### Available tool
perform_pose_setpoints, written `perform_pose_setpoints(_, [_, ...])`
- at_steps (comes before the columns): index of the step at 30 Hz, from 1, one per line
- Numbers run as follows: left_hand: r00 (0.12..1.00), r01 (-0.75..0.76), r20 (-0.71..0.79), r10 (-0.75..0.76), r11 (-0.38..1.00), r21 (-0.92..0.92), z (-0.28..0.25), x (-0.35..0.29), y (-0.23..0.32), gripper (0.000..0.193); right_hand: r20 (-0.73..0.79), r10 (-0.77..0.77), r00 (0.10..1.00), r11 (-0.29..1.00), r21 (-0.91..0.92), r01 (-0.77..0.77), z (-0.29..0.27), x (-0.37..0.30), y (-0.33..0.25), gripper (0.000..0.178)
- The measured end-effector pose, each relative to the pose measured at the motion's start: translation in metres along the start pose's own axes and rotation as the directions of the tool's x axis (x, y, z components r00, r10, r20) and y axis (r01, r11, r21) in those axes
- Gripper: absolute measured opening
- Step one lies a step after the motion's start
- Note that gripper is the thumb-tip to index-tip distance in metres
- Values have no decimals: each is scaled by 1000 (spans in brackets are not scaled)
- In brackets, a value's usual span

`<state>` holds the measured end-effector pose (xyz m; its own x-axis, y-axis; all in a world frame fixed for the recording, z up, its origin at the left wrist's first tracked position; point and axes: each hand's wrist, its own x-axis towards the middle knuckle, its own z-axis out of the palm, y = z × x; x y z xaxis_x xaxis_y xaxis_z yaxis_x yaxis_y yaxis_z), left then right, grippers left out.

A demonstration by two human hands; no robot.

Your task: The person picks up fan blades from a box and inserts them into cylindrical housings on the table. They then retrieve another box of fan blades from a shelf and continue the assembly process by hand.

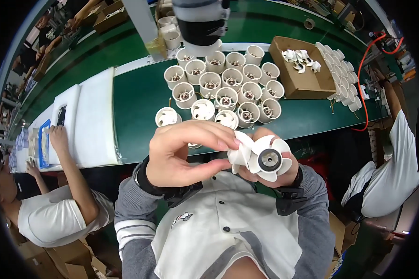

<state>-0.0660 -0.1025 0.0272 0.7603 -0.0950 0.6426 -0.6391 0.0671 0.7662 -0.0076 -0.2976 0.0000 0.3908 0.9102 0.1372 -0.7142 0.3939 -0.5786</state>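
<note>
In my right hand (287, 176) rests a white fan wheel (280, 146) with curved blades and a dark ring round its metal hub, facing up. A second white bladed wheel (240, 153) sits right beside it, pinched between the thumb and fingers of my left hand (174, 153). Whether the two wheels touch is hard to tell. Just beyond my hands stand several white cylindrical housings (226, 97) with metal parts inside. A few of the nearest, such as one white housing (203, 109), have white blades in their openings.
An open cardboard box (293, 86) holding several white fan wheels (300, 58) stands at the right. Beyond it are stacked white cups (342, 74) and a red hose (365, 97). A white-covered surface (95, 116) lies left, where a co-worker's arm (72, 172) reaches. A dark-and-white device (201, 23) hangs overhead.
</note>
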Motion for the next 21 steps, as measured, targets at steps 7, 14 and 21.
perform_pose_setpoints(7, [990,57,-121,-69,993,-100,-34,-37,8,40,137,61,989,974,207,-89,3,37,28,62])
perform_pose_setpoints(14, [813,87,-403,-421,772,-629,-67,-51,-13,37,-47,-117,992,928,-361,93,3,45,1,45])
perform_pose_setpoints(21, [846,467,-402,-350,851,241,-137,-4,-32,27,-29,-131,991,-179,-982,-53,-6,76,-46,30])
